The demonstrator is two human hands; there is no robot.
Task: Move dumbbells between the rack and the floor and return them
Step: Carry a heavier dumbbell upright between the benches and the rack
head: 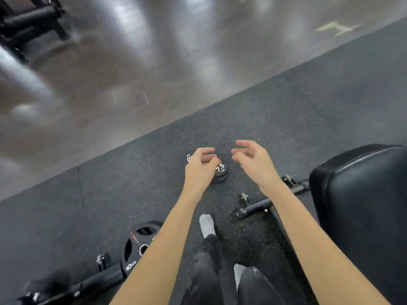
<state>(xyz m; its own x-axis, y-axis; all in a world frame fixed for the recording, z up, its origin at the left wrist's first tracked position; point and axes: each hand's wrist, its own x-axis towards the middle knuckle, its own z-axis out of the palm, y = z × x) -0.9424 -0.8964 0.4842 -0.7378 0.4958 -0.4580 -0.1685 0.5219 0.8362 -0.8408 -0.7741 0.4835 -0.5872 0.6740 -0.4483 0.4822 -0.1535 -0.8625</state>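
Observation:
Two black dumbbells stand close together on the speckled rubber floor. One shows a "7.5 KG" end cap (pixel 221 169); the other (pixel 189 159) is mostly hidden behind my left hand. My left hand (pixel 200 166) hovers over them with fingers curled and apart, holding nothing. Just to the right of the dumbbells, my right hand (pixel 251 160) is also loosely curled and empty. No rack is visible in this view.
A black padded bench (pixel 361 205) with wheeled feet (pixel 253 208) stands at the right. A 10 kg plate (pixel 137 243) on a bar lies at the lower left. My legs and white socks (pixel 207 224) are below. Glossy grey floor (pixel 110 73) lies beyond the mat, with dark equipment (pixel 28 23) at the top left.

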